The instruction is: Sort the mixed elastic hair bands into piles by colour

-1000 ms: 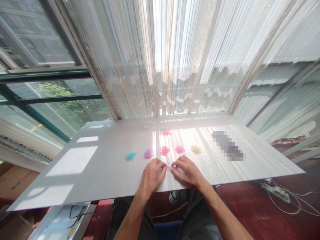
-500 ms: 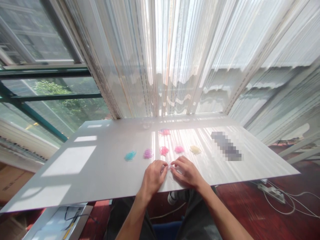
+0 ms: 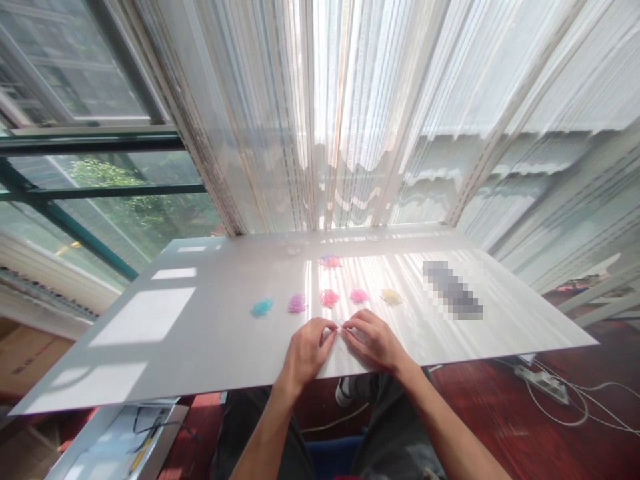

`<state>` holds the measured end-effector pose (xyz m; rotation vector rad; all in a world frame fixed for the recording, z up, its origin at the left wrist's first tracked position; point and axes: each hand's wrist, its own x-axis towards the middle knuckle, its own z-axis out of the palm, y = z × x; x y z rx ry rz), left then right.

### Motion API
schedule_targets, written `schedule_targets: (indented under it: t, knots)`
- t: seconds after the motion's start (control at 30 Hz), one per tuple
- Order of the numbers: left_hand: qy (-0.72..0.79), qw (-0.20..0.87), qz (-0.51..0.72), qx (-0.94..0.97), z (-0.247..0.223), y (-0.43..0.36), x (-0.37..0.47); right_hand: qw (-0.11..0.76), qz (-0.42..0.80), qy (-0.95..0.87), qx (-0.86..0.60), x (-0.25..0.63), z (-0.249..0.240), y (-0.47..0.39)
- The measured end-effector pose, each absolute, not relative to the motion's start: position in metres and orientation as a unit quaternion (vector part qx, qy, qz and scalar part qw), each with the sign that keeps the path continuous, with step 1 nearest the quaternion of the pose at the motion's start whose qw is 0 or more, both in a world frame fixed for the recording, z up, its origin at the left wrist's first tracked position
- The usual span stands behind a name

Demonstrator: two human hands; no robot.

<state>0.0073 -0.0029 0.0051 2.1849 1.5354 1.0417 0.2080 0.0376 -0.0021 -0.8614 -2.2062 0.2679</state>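
No words, brand names or numbers can be made out. Dark printed marks appear on the side of a brown cardboard box [image 3: 47, 348], to the left of the white table [image 3: 215, 333] and below the level of its top; they are too small and blurred to read. On the table's right half, a pixelated patch [image 3: 454, 291] covers a dark, elongated shape, and any lettering there is hidden.
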Motion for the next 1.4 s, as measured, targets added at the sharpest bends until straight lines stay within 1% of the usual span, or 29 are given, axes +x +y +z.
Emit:
schedule_targets:
  t: [0.63, 1.4]
  knots:
    - [0.539, 0.160, 0.379, 0.735, 0.0017, -0.0019, 0.0061, 0.413, 0.117, -0.840, -0.332, 0.2123, -0.0034, 0.0363]
    - [0.519, 0.202, 0.396, 0.730, 0.0003, -0.0022, 0.0053, 0.396, 0.109, -0.851, -0.327, 0.2116, -0.0040, 0.0363]
